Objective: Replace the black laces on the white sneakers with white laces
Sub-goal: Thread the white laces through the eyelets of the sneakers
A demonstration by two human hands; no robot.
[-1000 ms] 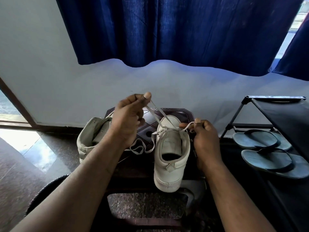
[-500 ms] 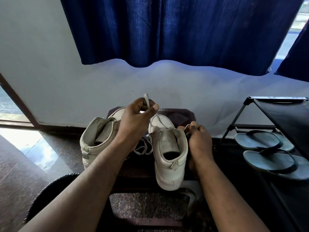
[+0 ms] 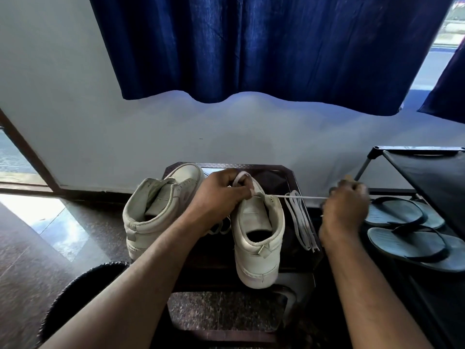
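Now: our right hand (image 3: 346,207), blurred, clenched round white lace (image 3: 302,197) drawn taut rightward from sneaker (image 3: 256,238). Left hand (image 3: 219,195) pinches lace loop at its upper eyelets. We judge this shoe nearly threaded. Spare lace (image 3: 299,222) lies just right of it. Second sneaker (image 3: 156,212), left of it, looks unlaced, so that work remains.

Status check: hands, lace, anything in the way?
Left hand pinches white lace at top of right sneaker; right hand grips it, stretched taut sideways. Second lace lies on stool beside sneaker. Nothing in the way.
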